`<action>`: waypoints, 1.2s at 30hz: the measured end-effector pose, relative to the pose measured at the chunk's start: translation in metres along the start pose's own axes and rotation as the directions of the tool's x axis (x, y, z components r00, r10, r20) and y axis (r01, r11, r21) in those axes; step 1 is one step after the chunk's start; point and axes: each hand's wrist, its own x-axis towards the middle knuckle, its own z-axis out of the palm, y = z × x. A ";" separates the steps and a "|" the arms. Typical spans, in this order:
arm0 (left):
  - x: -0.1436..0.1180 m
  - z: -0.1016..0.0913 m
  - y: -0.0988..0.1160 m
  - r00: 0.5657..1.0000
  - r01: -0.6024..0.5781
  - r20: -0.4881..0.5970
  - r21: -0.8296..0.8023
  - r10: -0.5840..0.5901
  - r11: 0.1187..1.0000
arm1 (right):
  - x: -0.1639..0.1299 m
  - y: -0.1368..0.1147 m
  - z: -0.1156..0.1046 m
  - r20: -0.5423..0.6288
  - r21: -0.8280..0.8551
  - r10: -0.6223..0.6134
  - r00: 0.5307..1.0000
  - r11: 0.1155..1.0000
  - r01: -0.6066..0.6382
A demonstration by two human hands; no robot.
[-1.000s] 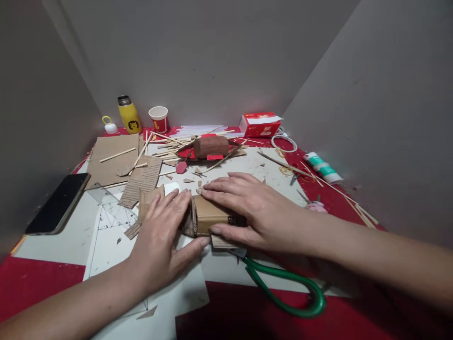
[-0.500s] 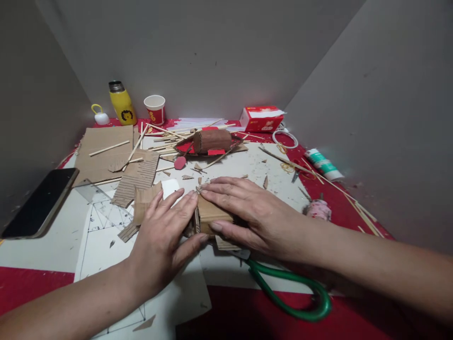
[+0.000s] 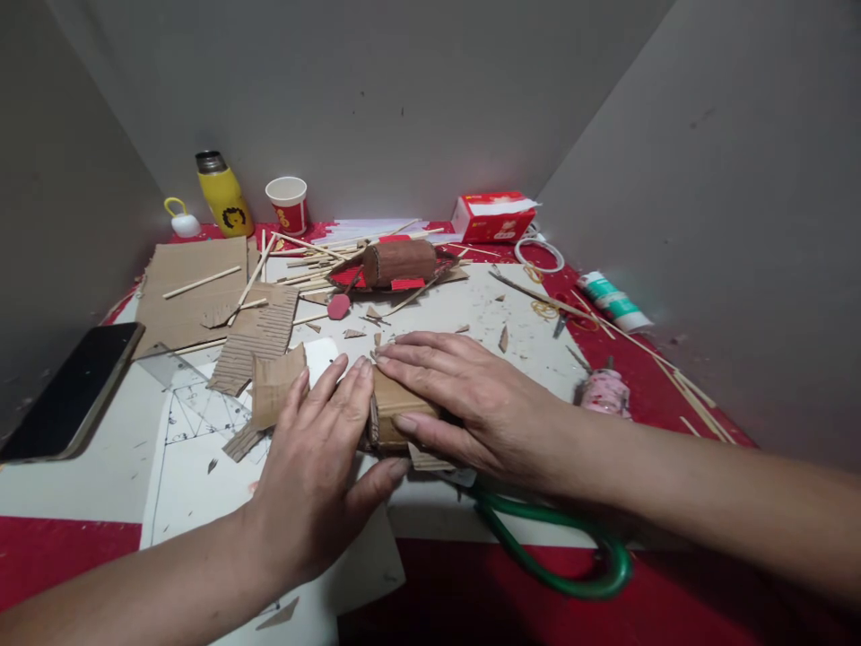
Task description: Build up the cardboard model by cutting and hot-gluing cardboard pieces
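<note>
From my remote seat I watched both hands close in a little on the folded cardboard block (image 3: pixel 396 399), which lay at the front of the bench (image 3: pixel 73 547), between and beneath the palms. Half a second earlier the fingertips stood slightly farther apart; now the left hand (image 3: pixel 313 467) covered more of the left end, its thumb slid farther along the near side. Its fingers were stretched and narrowly spaced, holding that end. The right hand (image 3: pixel 498 417) held the rest, fingers over the far side and thumb pressed along the near edge.

I judged that this gave a firmer, two-sided hold, suited to pressing or squaring rather than cutting. The green-handled scissors (image 3: pixel 615 561) lay idle just below the right hand, their blades mostly hidden. A ribbed strip (image 3: pixel 430 459) poked out under the right thumb. Well behind, the model boat (image 3: pixel 404 260) sat untouched; my view had only tilted and shifted around it.
</note>
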 end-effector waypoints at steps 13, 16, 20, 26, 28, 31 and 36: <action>-0.005 0.004 0.008 0.994 -0.092 0.087 0.357 0.065 0.929 | 0.002 0.001 0.001 0.003 0.001 -0.019 1.000 1.000 0.019; -0.006 0.004 0.011 0.993 -0.098 0.101 0.374 0.064 0.922 | 0.002 0.002 0.002 0.000 -0.001 -0.023 1.000 1.000 0.023; -0.009 -0.006 0.014 0.992 -0.118 0.083 0.379 0.093 0.918 | 0.003 0.002 0.002 -0.017 -0.006 -0.033 0.999 0.999 0.033; -0.014 -0.017 0.011 0.997 -0.074 0.056 0.420 0.056 0.904 | 0.002 0.002 0.002 -0.021 -0.022 -0.054 0.998 0.998 0.053; -0.013 -0.014 0.009 0.994 -0.097 0.083 0.428 0.068 0.899 | 0.002 0.003 0.002 -0.026 -0.018 -0.064 0.998 0.998 0.064; -0.010 -0.008 0.007 0.987 -0.129 0.138 0.400 0.079 0.908 | 0.003 0.003 0.002 -0.029 -0.014 -0.068 0.997 0.998 0.068; -0.010 -0.004 0.009 0.984 -0.124 0.162 0.341 0.072 0.932 | 0.004 0.003 0.002 -0.005 -0.005 -0.051 0.999 0.999 0.051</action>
